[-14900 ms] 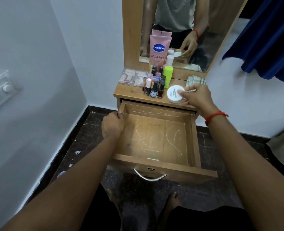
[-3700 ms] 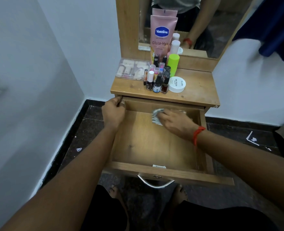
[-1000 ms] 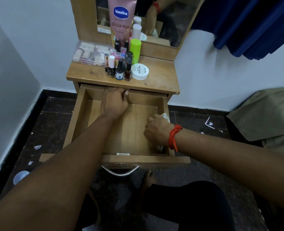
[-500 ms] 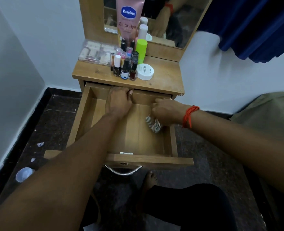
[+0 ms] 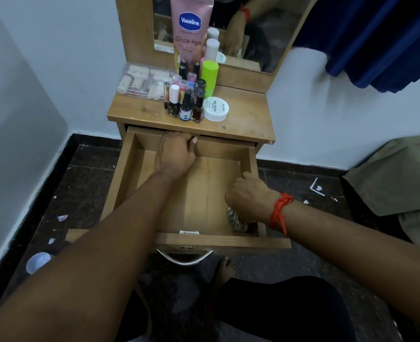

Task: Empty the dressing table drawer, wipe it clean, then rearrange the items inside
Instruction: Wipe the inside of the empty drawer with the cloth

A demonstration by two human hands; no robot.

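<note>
The wooden drawer (image 5: 127,166) is pulled out, and nothing lies on its floor but the cloth. My left hand (image 5: 175,154) grips the top edge of the drawer's back wall. My right hand (image 5: 249,198) is shut on a crumpled checked cloth (image 5: 237,222) and presses it into the drawer's near right corner. On the tabletop (image 5: 248,112) stand several nail polish bottles (image 5: 186,107), a white round jar (image 5: 216,109), a green bottle (image 5: 209,76), a pink Vaseline tube (image 5: 191,33) and a clear plastic box (image 5: 143,82).
A mirror (image 5: 260,28) rises behind the tabletop. White walls close in on the left and behind. A blue curtain (image 5: 376,40) hangs at upper right, with olive fabric (image 5: 396,174) below it. Paper scraps and a small cup (image 5: 38,261) lie on the dark floor. My foot (image 5: 225,266) is under the drawer front.
My right hand has drawn the cloth from the drawer's far right side back to its near right corner. My left hand has stayed on the back wall.
</note>
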